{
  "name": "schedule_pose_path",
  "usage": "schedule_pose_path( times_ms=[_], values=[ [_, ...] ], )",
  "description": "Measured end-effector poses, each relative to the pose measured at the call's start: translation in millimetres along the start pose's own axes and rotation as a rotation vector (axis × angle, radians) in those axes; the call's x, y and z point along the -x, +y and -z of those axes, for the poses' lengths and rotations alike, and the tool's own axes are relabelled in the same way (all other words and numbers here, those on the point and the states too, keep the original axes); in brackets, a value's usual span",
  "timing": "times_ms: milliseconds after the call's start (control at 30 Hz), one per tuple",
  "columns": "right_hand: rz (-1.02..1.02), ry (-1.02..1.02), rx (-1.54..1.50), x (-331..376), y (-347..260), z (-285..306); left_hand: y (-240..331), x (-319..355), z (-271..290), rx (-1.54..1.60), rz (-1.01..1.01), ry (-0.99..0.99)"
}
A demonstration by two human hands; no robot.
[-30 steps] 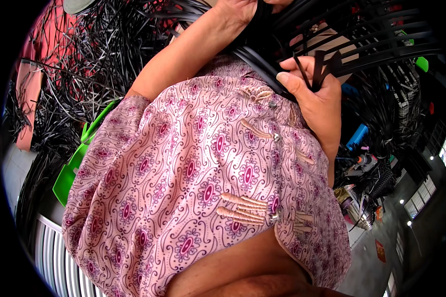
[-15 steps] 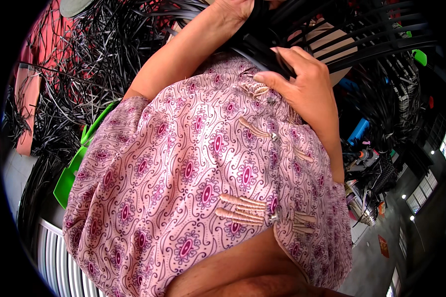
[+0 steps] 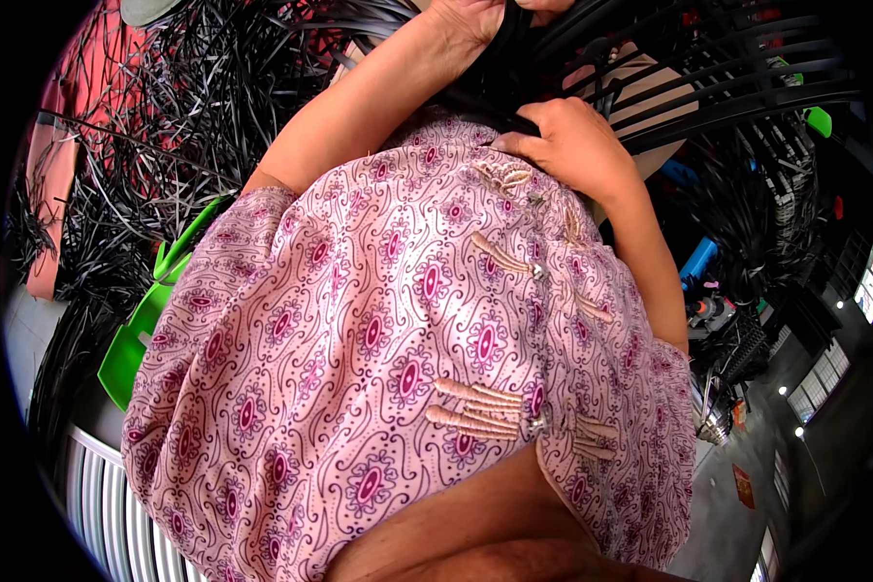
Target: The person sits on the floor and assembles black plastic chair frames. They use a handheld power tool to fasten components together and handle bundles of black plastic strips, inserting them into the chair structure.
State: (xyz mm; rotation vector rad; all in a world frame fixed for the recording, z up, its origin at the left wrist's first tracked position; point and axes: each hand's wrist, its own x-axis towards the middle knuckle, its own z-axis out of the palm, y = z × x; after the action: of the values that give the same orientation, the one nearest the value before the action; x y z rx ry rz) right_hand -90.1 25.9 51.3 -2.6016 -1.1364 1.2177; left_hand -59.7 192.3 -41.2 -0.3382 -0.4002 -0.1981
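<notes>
At the top edge, partly cut off by the picture, my left hand is closed around a dark black strip. Lower and to its right, my right hand has its fingers curled over black plastic strips just beyond my waist. Its thumb presses toward the fingers, and the fingertips are hidden. Rightward from there spreads an open lattice of black strips, like part of a woven piece. How the held strips join the lattice cannot be made out.
A large tangle of loose black strips lies at the left over a red surface. Close on my left is a green plastic chair. A brown board shows behind the lattice. More bundled strips are at the right.
My right hand has shifted slightly away from me, and its spread thumb and fingers have closed in on the strips. My left hand has moved only a little.
</notes>
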Motion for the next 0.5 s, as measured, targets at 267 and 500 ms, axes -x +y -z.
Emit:
schedule_pose_path(
  times_ms=[267, 500],
  values=[
    [0.011, -0.035, -0.412, 0, 23, 2, 12, 4, -41, -0.294, 0.044, 0.084],
    [0.027, -0.045, -0.499, 6, 37, 5, 19, 16, -102, -1.354, 0.258, 0.279]
  ],
)
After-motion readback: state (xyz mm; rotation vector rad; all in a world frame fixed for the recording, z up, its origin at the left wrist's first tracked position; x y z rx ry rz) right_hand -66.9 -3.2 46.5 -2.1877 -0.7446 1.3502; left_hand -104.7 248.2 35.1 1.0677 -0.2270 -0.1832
